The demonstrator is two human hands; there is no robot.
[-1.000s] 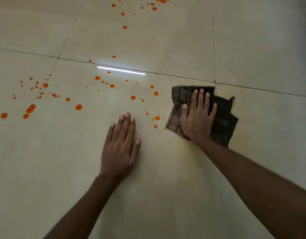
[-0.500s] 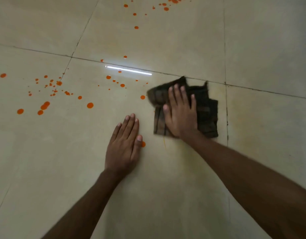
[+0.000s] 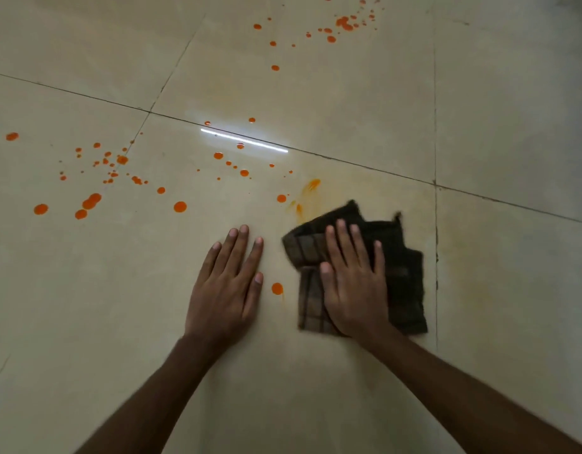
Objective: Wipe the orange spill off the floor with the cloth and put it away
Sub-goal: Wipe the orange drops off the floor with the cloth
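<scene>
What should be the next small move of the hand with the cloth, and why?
Probably slide the cloth a little to the left, over the round orange drop between the two hands. The right hand already presses flat on the cloth, and this drop lies just beside its left edge, nearer than the smear and the many drops farther left. The left hand only rests flat on the floor.

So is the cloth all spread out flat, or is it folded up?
Folded and bunched. The dark checked cloth lies in overlapping layers under the right hand, with corners sticking out unevenly at the top.
</scene>
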